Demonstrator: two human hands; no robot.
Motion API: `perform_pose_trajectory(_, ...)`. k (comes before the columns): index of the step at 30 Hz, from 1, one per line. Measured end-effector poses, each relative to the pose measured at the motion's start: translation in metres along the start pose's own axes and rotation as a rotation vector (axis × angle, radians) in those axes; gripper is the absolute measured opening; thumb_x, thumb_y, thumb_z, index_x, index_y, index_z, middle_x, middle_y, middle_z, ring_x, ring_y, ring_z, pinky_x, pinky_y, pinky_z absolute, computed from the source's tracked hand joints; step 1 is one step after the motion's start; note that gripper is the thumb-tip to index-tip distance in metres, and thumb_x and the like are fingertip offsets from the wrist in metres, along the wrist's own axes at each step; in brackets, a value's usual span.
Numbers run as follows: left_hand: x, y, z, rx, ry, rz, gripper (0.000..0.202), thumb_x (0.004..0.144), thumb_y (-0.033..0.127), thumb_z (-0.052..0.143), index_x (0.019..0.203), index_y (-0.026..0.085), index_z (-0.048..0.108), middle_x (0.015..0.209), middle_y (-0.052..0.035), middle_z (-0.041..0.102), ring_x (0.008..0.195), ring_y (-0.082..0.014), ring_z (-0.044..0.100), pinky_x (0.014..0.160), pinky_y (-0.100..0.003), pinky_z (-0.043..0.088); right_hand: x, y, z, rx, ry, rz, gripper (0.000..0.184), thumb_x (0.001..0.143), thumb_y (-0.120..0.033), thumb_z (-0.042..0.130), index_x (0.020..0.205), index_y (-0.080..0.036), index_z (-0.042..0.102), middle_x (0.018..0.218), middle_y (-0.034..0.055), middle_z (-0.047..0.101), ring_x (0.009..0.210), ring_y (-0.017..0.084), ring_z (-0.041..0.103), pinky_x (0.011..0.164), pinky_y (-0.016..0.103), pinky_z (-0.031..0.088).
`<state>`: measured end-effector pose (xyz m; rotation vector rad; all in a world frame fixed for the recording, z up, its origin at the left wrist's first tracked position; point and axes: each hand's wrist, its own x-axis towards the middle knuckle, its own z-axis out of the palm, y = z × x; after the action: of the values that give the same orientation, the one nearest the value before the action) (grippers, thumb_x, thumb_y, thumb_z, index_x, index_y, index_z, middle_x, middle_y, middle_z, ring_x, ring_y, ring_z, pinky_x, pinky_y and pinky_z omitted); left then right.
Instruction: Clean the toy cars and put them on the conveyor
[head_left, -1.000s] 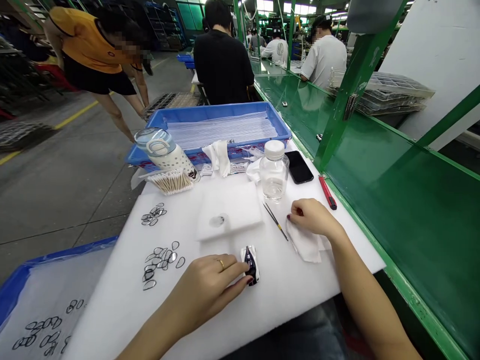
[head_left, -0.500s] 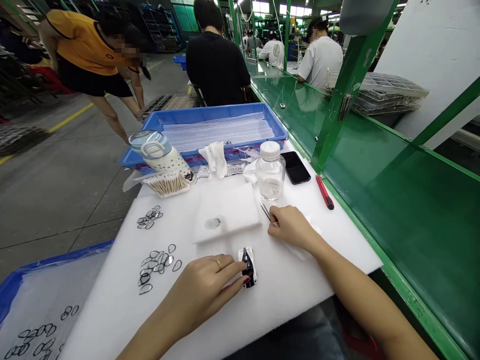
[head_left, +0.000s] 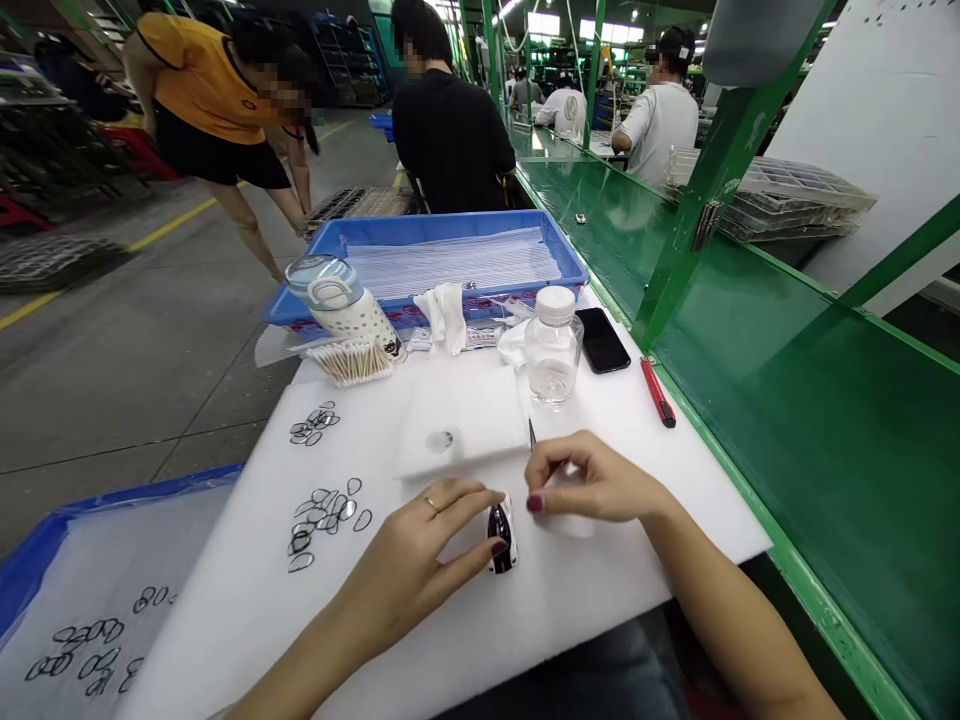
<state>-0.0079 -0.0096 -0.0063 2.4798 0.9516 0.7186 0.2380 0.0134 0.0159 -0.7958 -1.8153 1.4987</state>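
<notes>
My left hand point(head_left: 420, 545) pinches a small white and dark glossy part point(head_left: 502, 528) against the white foam sheet point(head_left: 225, 600). My right hand point(head_left: 592, 482) is just to the right of the part and grips a pair of tweezers point(head_left: 532, 434), whose tip sticks up above the fingers. A white cloth lies partly hidden under that hand. A small white foam pad point(head_left: 459, 420) with a clear lens-like piece point(head_left: 442, 438) on it sits just beyond both hands.
Several dark oval rings point(head_left: 324, 510) lie left of my hands. Farther back stand a clear bottle point(head_left: 553, 347), a phone point(head_left: 601, 339), a red knife point(head_left: 658, 392), cotton swabs point(head_left: 349, 362), a cup point(head_left: 341, 300) and a blue tray point(head_left: 442, 262). Other people work beyond, along the green conveyor point(head_left: 787, 400).
My right hand left the cloth, took up the tweezers and moved left toward the part. My left hand stayed on the part.
</notes>
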Motion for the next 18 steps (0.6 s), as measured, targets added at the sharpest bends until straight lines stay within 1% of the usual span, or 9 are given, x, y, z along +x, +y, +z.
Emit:
perform_pose_trajectory(2, 0.001, 0.003, 0.0, -0.144, -0.034, -0.084, 0.035, 0.094, 0.037, 0.059, 0.126, 0.025, 0.056, 0.121, -0.0073, 0.063, 0.107, -0.0223, 0.061, 0.087, -0.031, 0.051, 0.0, 0.0, 0.01, 0.122, -0.155, 0.001, 0.018, 0.084, -0.03, 0.069, 0.08, -0.015, 0.06, 0.078, 0.0011, 0.061, 0.074, 0.011, 0.056, 0.075, 0.026, 0.045)
perform_pose_trajectory(4, 0.004, 0.008, -0.002, -0.297, -0.109, -0.123, 0.023, 0.096, 0.036, 0.055, 0.114, 0.024, 0.062, 0.119, -0.0063, 0.064, 0.109, -0.0225, 0.058, 0.09, -0.031, 0.049, 0.002, 0.005, 0.019, 0.152, -0.229, 0.012, 0.02, 0.084, -0.031, 0.069, 0.08, -0.014, 0.06, 0.076, 0.0004, 0.059, 0.071, 0.01, 0.053, 0.071, 0.025, 0.044)
perform_pose_trajectory(5, 0.005, 0.01, -0.003, -0.364, -0.141, -0.126, 0.016, 0.097, 0.033, 0.053, 0.102, 0.023, 0.064, 0.113, -0.0053, 0.065, 0.106, -0.0214, 0.059, 0.09, -0.031, 0.048, 0.003, 0.007, 0.022, 0.164, -0.234, 0.021, 0.023, 0.085, -0.034, 0.069, 0.08, -0.014, 0.059, 0.074, -0.0002, 0.058, 0.068, 0.01, 0.051, 0.067, 0.024, 0.043)
perform_pose_trajectory(7, 0.008, 0.014, -0.005, -0.481, -0.168, -0.131, 0.024, 0.098, 0.028, 0.049, 0.08, 0.021, 0.062, 0.099, -0.0034, 0.066, 0.097, -0.0187, 0.059, 0.086, -0.029, 0.047, 0.005, 0.011, 0.024, 0.209, -0.209, 0.046, 0.029, 0.086, -0.041, 0.067, 0.082, -0.014, 0.057, 0.069, -0.0023, 0.053, 0.062, 0.008, 0.044, 0.059, 0.022, 0.037)
perform_pose_trajectory(8, 0.008, 0.016, -0.005, -0.529, -0.17, -0.151, 0.027, 0.098, 0.028, 0.048, 0.076, 0.02, 0.06, 0.093, -0.0026, 0.065, 0.092, -0.0175, 0.059, 0.084, -0.028, 0.046, 0.005, 0.012, 0.024, 0.246, -0.192, 0.056, 0.031, 0.087, -0.043, 0.065, 0.082, -0.014, 0.055, 0.067, -0.0032, 0.051, 0.06, 0.007, 0.041, 0.056, 0.021, 0.034)
perform_pose_trajectory(10, 0.009, 0.018, -0.006, -0.601, -0.185, -0.217, 0.018, 0.096, 0.03, 0.051, 0.083, 0.021, 0.059, 0.091, -0.0016, 0.063, 0.089, -0.0168, 0.058, 0.081, -0.027, 0.045, 0.006, 0.012, 0.023, 0.322, -0.177, 0.063, 0.033, 0.089, -0.046, 0.064, 0.083, -0.015, 0.054, 0.064, -0.0045, 0.048, 0.057, 0.006, 0.038, 0.053, 0.021, 0.03)
perform_pose_trajectory(12, 0.01, 0.019, -0.006, -0.64, -0.221, -0.256, 0.012, 0.093, 0.033, 0.057, 0.092, 0.022, 0.06, 0.096, -0.0021, 0.062, 0.094, -0.0184, 0.057, 0.083, -0.028, 0.044, 0.005, 0.01, 0.022, 0.357, -0.19, 0.057, 0.033, 0.089, -0.045, 0.064, 0.082, -0.014, 0.054, 0.064, -0.0047, 0.048, 0.055, 0.006, 0.036, 0.051, 0.02, 0.029)
perform_pose_trajectory(15, 0.009, 0.017, -0.005, -0.754, -0.234, -0.228, 0.021, 0.092, 0.034, 0.059, 0.077, 0.02, 0.056, 0.103, -0.0042, 0.061, 0.101, -0.0206, 0.054, 0.088, -0.031, 0.041, 0.004, 0.01, 0.021, 0.395, -0.225, 0.072, 0.031, 0.089, -0.042, 0.065, 0.082, -0.014, 0.054, 0.063, -0.0049, 0.047, 0.054, 0.005, 0.035, 0.05, 0.02, 0.027)
perform_pose_trajectory(18, 0.005, 0.014, -0.005, -0.982, -0.201, -0.237, 0.038, 0.092, 0.037, 0.059, 0.065, 0.018, 0.042, 0.085, -0.0027, 0.058, 0.084, -0.0169, 0.053, 0.078, -0.029, 0.041, 0.003, 0.013, 0.021, 0.463, -0.287, 0.11, 0.03, 0.089, -0.042, 0.065, 0.084, -0.015, 0.052, 0.057, -0.0072, 0.044, 0.05, 0.006, 0.037, 0.049, 0.02, 0.029)
